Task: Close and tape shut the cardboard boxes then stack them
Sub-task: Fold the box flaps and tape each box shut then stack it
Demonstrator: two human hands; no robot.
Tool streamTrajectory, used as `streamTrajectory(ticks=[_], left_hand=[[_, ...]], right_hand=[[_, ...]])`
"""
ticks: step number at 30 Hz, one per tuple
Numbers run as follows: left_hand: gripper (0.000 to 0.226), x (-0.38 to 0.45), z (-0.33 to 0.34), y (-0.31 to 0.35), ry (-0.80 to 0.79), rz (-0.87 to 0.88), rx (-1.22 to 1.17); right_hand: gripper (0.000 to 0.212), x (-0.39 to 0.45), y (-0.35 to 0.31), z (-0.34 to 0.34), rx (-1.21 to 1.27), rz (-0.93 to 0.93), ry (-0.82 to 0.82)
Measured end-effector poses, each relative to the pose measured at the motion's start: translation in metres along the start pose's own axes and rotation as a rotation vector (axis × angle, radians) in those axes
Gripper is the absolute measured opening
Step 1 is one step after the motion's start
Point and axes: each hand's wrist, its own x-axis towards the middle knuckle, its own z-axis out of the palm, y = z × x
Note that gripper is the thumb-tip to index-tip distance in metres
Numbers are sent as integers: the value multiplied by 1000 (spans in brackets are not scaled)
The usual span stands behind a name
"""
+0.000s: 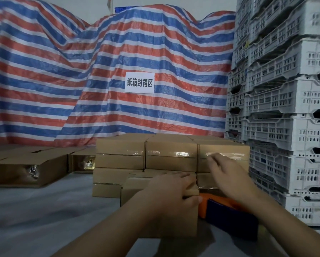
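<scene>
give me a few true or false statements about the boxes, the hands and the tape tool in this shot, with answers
1. The left hand rests on top of the nearest box. True.
2. The orange tape tool lies to the left of that box. False: it lies to its right, under the right forearm.
3. The right hand holds the tape tool. False: it holds nothing, its fingers are spread in front of the stacked boxes.
4. The stacked boxes show shiny tape along their front seams. True.
5. The boxes on the left are all sealed. False: their ends are open and the contents show.
6. White crates are stacked at the right. True.
</scene>
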Motion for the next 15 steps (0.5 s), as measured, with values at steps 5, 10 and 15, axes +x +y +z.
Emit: streamTrajectory(ticks=[5,10,15], left_hand=[[63,-1,-4,0,-14,-1,-19],[74,-3,-2,1,29,-30,-42],[77,-10,-7,0,108,-25,-232]], right_hand=[[37,29,-35,27,907,361,-167],[54,0,-37,60,1015,425,-219],[40,-24,-24,72,1105,544,-210]])
